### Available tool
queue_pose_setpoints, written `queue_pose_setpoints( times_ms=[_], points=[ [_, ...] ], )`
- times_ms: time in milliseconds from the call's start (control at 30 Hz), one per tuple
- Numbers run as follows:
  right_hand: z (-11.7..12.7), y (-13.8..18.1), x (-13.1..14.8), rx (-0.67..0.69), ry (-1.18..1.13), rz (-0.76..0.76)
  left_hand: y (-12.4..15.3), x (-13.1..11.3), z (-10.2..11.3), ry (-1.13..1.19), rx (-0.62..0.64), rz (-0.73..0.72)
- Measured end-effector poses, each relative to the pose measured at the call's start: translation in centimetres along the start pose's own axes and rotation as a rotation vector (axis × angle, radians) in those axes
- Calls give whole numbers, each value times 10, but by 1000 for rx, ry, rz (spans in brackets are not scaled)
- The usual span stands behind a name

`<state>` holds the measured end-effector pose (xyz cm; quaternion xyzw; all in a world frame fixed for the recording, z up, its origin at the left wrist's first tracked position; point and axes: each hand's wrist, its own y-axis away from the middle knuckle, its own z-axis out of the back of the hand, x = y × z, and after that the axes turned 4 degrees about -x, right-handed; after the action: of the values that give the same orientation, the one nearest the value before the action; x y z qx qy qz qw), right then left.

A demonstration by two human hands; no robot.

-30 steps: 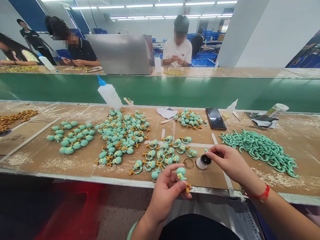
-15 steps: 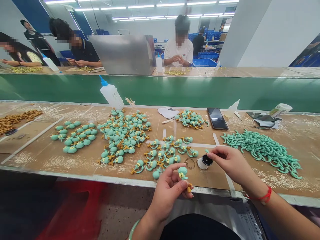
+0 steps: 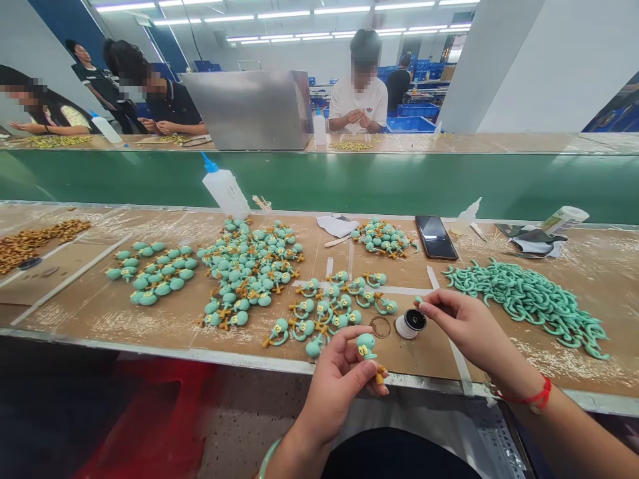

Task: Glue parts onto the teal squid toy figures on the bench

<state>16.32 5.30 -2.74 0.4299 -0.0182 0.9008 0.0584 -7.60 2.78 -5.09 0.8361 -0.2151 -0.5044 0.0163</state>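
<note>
Near the table's front edge, my left hand (image 3: 335,380) pinches a small figurine (image 3: 366,344) with a round teal head, yellow eyes and a brown body. Fingers together, my right hand (image 3: 462,326) grips a small teal piece (image 3: 418,301) that is mostly hidden. Just below that piece stands a small container (image 3: 405,330) with white sides and a black top. Beside it lies a thin brown ring (image 3: 380,326). Several figurines with curved teal arms (image 3: 323,309) lie left of my hands. A heap of curved teal arm pieces (image 3: 529,303) is to the right.
More teal figurines (image 3: 249,266) are piled to the left. A glue bottle (image 3: 225,189), phone (image 3: 436,237), small dropper bottle (image 3: 466,216) and white jar (image 3: 565,218) line the back. Beyond the green strip (image 3: 319,179), co-workers (image 3: 358,100) sit around a metal box (image 3: 249,110).
The view has shifted slightly. My right hand has risen a little with the teal piece, away from the black-topped container. My left hand keeps the figurine nearly still.
</note>
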Motion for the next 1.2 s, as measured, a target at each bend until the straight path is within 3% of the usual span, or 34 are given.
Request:
queue_pose_setpoints(
  times_ms=[367, 1200],
  points=[
    [12, -2, -8, 244, -97, -52, 0, 2, 1, 4, 18, -13],
    [10, 1, -9, 251, -60, -38, 0, 3, -1, 18, 32, -43]
  ],
)
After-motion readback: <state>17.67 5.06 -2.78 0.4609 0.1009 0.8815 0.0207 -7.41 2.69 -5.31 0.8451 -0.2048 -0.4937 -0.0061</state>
